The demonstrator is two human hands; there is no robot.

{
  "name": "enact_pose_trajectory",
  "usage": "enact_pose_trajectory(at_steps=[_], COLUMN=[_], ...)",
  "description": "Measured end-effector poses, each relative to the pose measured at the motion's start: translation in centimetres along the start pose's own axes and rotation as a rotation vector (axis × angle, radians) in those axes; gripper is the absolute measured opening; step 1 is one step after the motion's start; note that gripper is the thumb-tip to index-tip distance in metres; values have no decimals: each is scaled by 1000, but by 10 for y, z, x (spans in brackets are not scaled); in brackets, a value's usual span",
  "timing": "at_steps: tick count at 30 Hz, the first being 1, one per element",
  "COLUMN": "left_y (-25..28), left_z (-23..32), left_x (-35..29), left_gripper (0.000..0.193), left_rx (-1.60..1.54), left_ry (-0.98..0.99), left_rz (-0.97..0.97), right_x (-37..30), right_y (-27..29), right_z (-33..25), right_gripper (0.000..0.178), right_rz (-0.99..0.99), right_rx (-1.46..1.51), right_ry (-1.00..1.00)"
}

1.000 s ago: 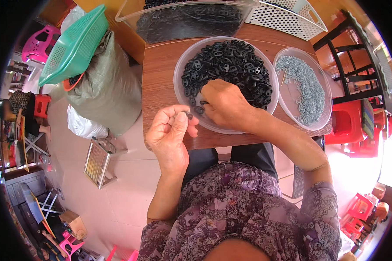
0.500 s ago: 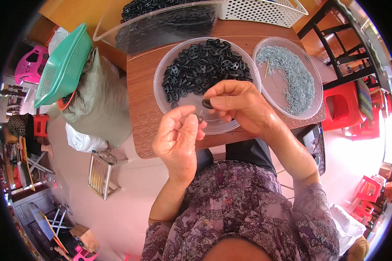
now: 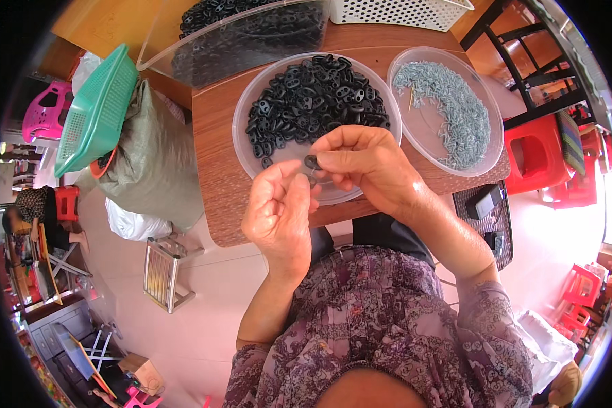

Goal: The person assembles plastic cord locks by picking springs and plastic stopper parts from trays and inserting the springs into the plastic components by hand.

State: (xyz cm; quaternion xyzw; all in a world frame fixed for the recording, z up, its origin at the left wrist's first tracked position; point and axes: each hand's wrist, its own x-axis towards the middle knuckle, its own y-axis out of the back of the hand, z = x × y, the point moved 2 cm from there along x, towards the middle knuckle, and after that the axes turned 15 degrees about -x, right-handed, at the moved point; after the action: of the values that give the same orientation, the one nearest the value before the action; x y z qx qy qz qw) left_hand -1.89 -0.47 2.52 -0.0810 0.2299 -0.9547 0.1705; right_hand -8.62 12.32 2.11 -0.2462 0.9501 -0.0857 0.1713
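My right hand pinches a small black oval plastic part between thumb and fingers, above the near rim of a round clear bowl heaped with several such black parts. My left hand is curled just below and left of it, fingertips close to the part; whatever small thing it holds is hidden by the fingers. To the right stands a second clear bowl with a crescent of small grey metal pins. Both bowls rest on a small brown wooden table.
A clear tub of black parts and a white lattice basket stand at the table's far edge. A grey-green sack and a teal basket are at the left, a red stool at the right, a small metal frame on the floor.
My right hand left the bowl of black parts and rose toward me with one part pinched. My left hand came up to meet it; both now hold close together.
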Motion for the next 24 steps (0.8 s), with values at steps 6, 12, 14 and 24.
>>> enact_pose_trajectory(at_steps=[6,12,14,24], left_y=[-1,-1,-2,-2], left_z=[-3,-4,-5,-7], left_x=[0,0,0,0], left_gripper=[16,16,16,16], left_rx=[69,82,76,100], left_ry=[-48,-88,-95,-105], left_rz=[46,50,53,40], right_x=[-2,-3,-4,-12], right_y=[-4,-8,-10,-19], right_z=[3,5,6,5], right_gripper=[16,15,11,10], right_rz=[92,146,205,261], right_rx=[-96,-110,-130,-157], right_ry=[51,127,168,220])
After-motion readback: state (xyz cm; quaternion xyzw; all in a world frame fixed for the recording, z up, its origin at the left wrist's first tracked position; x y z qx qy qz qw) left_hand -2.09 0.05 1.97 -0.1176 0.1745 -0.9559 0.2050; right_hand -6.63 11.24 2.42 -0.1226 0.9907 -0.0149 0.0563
